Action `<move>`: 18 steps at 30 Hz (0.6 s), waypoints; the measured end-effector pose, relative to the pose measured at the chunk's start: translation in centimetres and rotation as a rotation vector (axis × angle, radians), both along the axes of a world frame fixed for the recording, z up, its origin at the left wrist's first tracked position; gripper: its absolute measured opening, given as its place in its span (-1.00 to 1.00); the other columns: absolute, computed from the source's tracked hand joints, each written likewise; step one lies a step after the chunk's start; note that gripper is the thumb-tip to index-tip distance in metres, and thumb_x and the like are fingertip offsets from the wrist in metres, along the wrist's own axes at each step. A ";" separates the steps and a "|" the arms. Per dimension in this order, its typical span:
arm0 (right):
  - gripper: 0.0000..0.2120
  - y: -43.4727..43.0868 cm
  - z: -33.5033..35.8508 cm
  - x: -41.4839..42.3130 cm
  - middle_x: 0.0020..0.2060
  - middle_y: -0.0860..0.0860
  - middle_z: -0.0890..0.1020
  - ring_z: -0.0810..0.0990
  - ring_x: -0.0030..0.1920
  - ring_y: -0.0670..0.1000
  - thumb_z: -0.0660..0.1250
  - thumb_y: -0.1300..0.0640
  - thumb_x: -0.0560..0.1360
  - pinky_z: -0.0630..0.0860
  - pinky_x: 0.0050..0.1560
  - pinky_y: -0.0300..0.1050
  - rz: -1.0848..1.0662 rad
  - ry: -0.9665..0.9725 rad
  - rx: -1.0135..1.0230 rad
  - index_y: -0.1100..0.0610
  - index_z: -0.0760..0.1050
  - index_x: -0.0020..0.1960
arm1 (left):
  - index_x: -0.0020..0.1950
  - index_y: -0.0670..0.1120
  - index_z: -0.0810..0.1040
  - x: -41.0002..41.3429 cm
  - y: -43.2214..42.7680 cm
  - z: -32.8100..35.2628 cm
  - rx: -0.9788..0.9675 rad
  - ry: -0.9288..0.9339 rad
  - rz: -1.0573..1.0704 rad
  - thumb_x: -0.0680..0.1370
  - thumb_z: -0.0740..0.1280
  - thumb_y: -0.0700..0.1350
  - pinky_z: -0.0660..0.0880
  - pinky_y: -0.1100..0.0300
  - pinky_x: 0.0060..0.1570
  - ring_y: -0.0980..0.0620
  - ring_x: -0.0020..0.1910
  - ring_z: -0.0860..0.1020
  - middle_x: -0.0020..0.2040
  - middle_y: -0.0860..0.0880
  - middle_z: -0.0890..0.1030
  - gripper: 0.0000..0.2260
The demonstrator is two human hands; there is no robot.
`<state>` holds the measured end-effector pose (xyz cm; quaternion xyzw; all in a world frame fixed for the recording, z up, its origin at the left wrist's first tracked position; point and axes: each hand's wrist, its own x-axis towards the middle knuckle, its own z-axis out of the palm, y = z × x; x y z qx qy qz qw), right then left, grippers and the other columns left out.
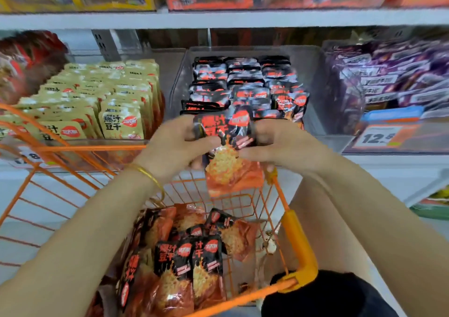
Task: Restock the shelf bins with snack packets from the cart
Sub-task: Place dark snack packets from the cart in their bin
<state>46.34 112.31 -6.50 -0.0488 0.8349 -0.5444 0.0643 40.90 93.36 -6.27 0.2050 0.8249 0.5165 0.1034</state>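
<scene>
Right, both of my hands are on one black-and-red snack packet [230, 171], which I hold upright above the far rim of the orange wire cart [298, 243], just in front of the clear shelf bin [178, 78]. My left hand [177, 144] grips the packet's left edge, thumb laid across the front and fingers curled behind it. My right hand [274, 146] pinches the right edge the same way, fingers bent over the upper corner. The packet's orange lower half hangs below my thumbs.

The bin behind it holds matching black-and-red packets [243, 83] standing on edge in three rows, front to back. Down in the cart lies a loose heap of the same packets [189, 263], some face up, some tilted against the wire side.

To the left of the clear bin stand rows of beige packets [116, 103] (same brand badge, as far as I can read it). To the right is a pile of purple packets [388, 78], blurred, with an orange price tag [379, 137] below them. A gold bangle [150, 175] sits on my left wrist.
</scene>
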 end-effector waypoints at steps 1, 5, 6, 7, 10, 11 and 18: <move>-0.89 0.8 0.4 0.1 -0.48 -0.14 0.56 0.44 -0.49 -0.15 0.37 0.27 0.47 0.36 -0.51 -0.28 -0.041 0.032 -0.077 0.07 0.52 -0.12 | 0.00 -0.29 0.44 -0.3 1.2 0.9 0.032 0.044 0.017 0.50 0.35 -0.19 0.33 0.36 -0.58 0.17 -0.63 0.40 -0.43 -0.13 0.46 -0.80; -0.85 5.4 2.7 -1.2 -0.44 -0.10 0.59 0.51 -0.39 -0.08 0.38 0.30 0.44 0.38 -0.51 -0.27 -0.453 0.277 -0.342 0.08 0.50 -0.17 | 0.18 -0.16 0.42 -1.8 6.7 2.7 0.108 0.277 0.045 0.53 0.32 -0.22 0.47 0.23 -0.25 0.04 -0.20 0.57 -0.09 -0.09 0.57 -0.76; -0.88 6.7 3.0 -1.7 -0.40 -0.09 0.62 0.55 -0.36 -0.10 0.40 0.27 0.41 0.46 -0.46 -0.23 -0.545 0.354 -0.310 0.10 0.50 -0.14 | 0.22 -0.16 0.43 -2.0 7.6 2.4 0.002 0.396 0.013 0.53 0.32 -0.19 0.45 0.22 -0.07 -0.02 -0.04 0.55 0.04 -0.10 0.55 -0.73; -0.87 8.0 3.0 -2.3 -0.33 -0.05 0.64 0.58 -0.29 -0.07 0.40 0.21 0.36 0.55 -0.35 -0.13 -0.620 0.416 -0.200 0.15 0.52 -0.11 | 0.25 -0.18 0.44 -2.1 8.4 1.8 -0.130 0.511 -0.036 0.53 0.31 -0.14 0.39 0.20 0.08 -0.08 0.10 0.51 0.14 -0.13 0.53 -0.70; -0.72 10.7 1.6 -4.1 -0.11 0.22 0.62 0.56 -0.09 0.14 0.39 0.14 0.38 0.43 -0.12 0.04 -0.747 0.369 0.381 0.30 0.52 0.00 | 0.32 -0.18 0.44 -2.0 9.6 -0.6 -0.451 0.683 -0.159 0.50 0.16 0.06 0.33 0.01 0.28 -0.16 0.30 0.41 0.29 -0.19 0.47 -0.53; -0.74 11.0 0.9 -4.7 -0.07 0.27 0.61 0.57 -0.03 0.18 0.39 0.17 0.41 0.37 -0.13 0.01 -0.746 0.301 0.523 0.33 0.51 0.01 | 0.35 -0.14 0.42 -2.0 9.7 -1.3 -0.524 0.707 -0.161 0.52 0.15 0.07 0.31 -0.03 0.31 -0.17 0.34 0.37 0.34 -0.19 0.43 -0.53; -0.74 11.2 -2.9 -7.6 -0.15 0.19 0.58 0.60 -0.03 0.15 0.44 0.16 0.41 0.37 -0.17 -0.15 -0.579 -0.071 0.699 0.30 0.58 0.01 | 0.48 -0.04 0.22 -2.0 9.5 -2.7 -0.675 0.747 -0.172 0.59 0.19 -0.15 0.05 0.07 0.47 -0.09 0.48 0.14 0.51 -0.09 0.18 -0.55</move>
